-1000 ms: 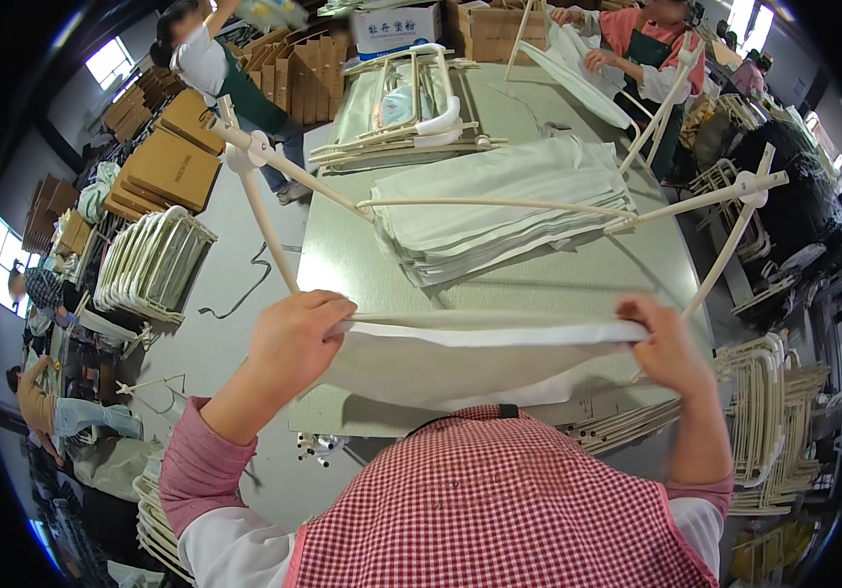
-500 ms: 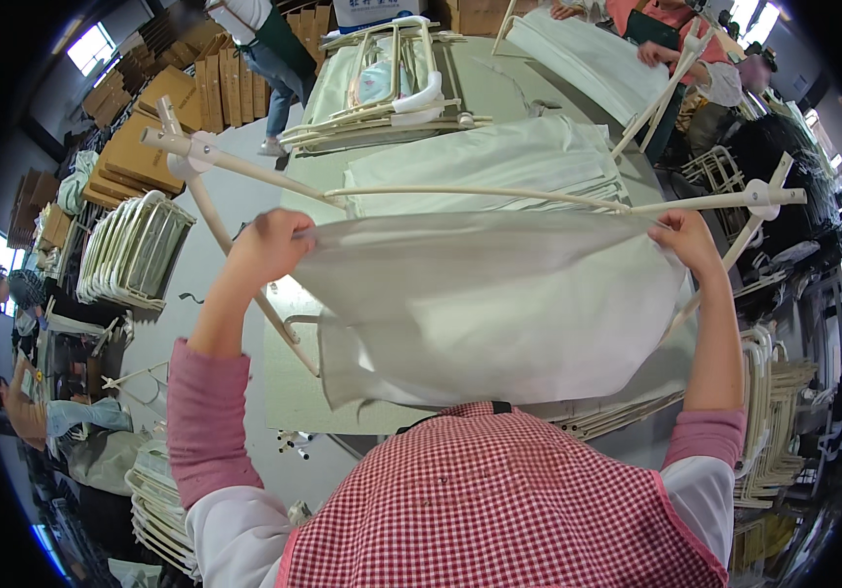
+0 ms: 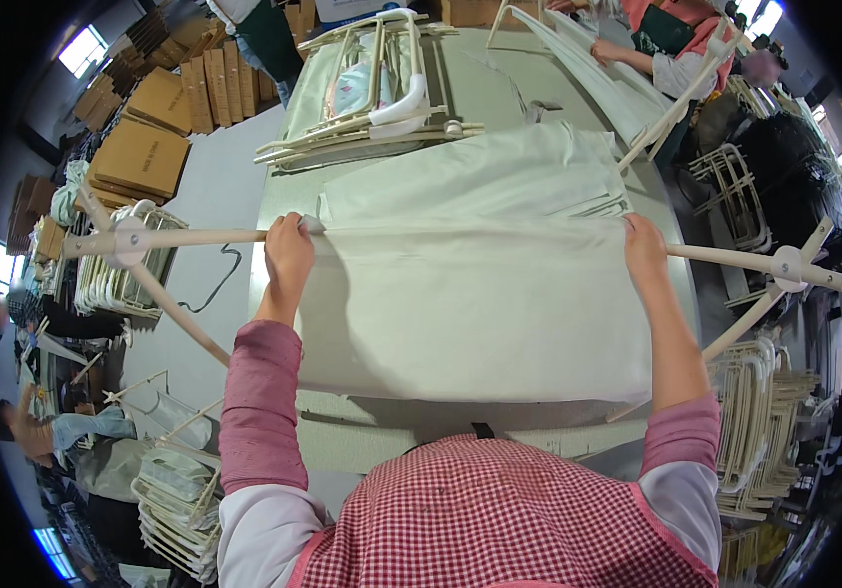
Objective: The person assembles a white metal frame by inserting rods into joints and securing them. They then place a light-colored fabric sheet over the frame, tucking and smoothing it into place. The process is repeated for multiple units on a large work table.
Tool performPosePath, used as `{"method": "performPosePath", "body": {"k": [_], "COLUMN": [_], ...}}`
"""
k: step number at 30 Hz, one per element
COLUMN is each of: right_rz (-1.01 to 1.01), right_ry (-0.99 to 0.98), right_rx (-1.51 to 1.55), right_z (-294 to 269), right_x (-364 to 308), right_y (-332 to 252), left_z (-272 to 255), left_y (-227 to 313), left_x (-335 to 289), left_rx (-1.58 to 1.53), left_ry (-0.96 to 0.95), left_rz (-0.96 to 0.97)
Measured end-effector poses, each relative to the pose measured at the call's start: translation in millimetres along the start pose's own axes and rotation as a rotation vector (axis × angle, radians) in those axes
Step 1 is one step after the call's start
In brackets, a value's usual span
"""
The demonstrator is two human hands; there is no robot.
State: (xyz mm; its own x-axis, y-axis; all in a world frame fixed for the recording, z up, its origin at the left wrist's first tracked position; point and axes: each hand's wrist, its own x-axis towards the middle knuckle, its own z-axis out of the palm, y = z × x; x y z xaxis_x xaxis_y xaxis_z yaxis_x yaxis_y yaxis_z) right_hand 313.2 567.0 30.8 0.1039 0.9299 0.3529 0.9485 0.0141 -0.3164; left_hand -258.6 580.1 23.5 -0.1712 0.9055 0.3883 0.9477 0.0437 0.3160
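Note:
A pale fabric panel (image 3: 480, 314) is stretched across in front of me, its far edge along the crossbar of a cream tube frame (image 3: 225, 236). The bar itself is hidden behind the cloth between my hands. At the left end of that edge, my left hand (image 3: 289, 263) is closed on the fabric, right beside the bare tube. My right hand (image 3: 645, 257) is closed at the other end, fingers partly out of sight. Beyond each hand the tubes cross at a round white joint, one on the left (image 3: 131, 241) and one on the right (image 3: 787, 268).
A stack of folded pale cloths (image 3: 470, 181) lies on the table (image 3: 499, 78) just beyond. Further back sits a pile of cream frames (image 3: 372, 98). A co-worker (image 3: 676, 59) handles another cloth at the far right. Cartons (image 3: 142, 157) and stacked frames (image 3: 749, 421) stand around.
The fabric's upper edge has come up over the crossbar, which showed bare before. My hands are slightly closer together, and the cloth lies flatter. The frame's side joints have moved outward and lower.

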Motion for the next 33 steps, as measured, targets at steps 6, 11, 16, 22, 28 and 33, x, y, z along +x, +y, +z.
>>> {"method": "performPosePath", "body": {"k": [6, 11, 16, 22, 28, 33], "right_rz": [0.160, 0.236, -0.024, -0.354, -0.369, -0.257], "right_ry": [-0.290, -0.647, -0.478, -0.434, -0.442, -0.672], "right_rx": [-0.048, -0.072, 0.097, 0.071, 0.006, 0.082], "right_z": [16.0, 14.7, 14.2, 28.1, 30.2, 26.1], "right_x": [25.6, 55.5, 53.4, 19.4, 19.5, 32.2], "right_y": [0.6, 4.3, -36.4, -90.6, -78.2, -85.7], "left_z": [-4.1, -8.2, -0.2, 5.5, -10.2, -23.6], "left_y": [1.8, 3.5, -0.5, -15.1, -12.7, -3.0], "left_x": [10.6, 28.2, 45.9, 52.8, 46.8, 40.0], "left_rx": [-0.071, 0.027, 0.173, 0.252, -0.016, -0.449], "left_ry": [-0.063, -0.269, -0.400, -0.573, -0.493, -0.897], "left_rz": [0.007, -0.021, -0.069, -0.147, 0.093, 0.066]}}
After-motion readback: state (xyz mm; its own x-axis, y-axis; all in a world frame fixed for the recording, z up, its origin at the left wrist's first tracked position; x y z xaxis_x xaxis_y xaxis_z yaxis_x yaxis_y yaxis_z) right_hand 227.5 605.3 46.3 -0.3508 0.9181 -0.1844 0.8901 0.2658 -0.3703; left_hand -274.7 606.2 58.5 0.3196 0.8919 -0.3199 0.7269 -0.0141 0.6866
